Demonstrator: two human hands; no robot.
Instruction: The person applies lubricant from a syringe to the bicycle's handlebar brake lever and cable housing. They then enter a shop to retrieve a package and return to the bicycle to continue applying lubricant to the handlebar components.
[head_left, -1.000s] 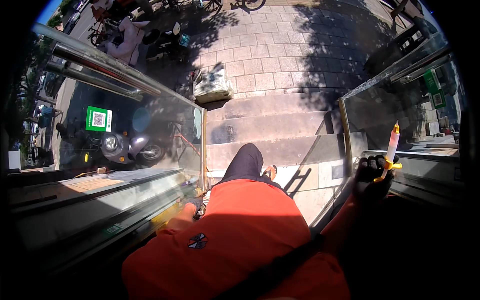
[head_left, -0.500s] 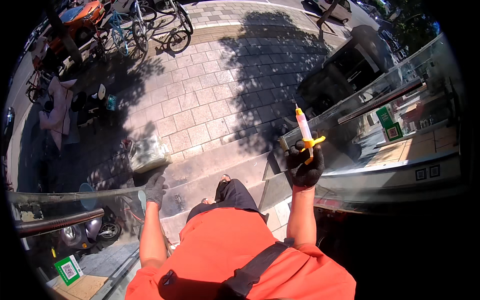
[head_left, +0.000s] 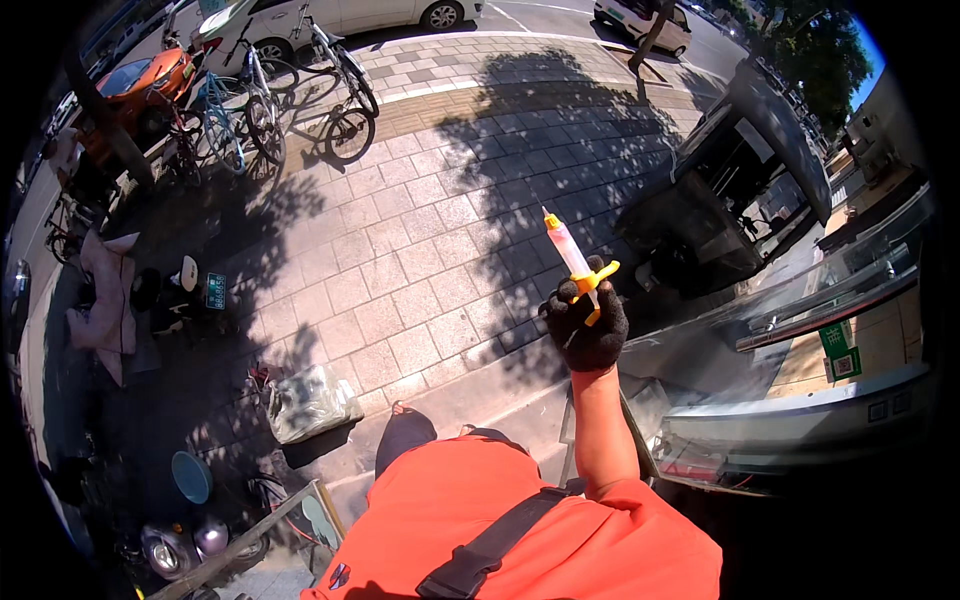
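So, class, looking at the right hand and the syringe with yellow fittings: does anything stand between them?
Nothing visible does: the gloved right hand holds the syringe, fingers closed around it near the yellow crosspiece, with the tip clear of the fingers.

Wears orange-red tee (head_left: 440, 490), blk strap (head_left: 500, 537), blk glove (head_left: 588, 340), dk pants (head_left: 404, 437).

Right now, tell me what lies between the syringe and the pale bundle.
In the head view, only partly shaded paving shows between the syringe and the pale bundle.
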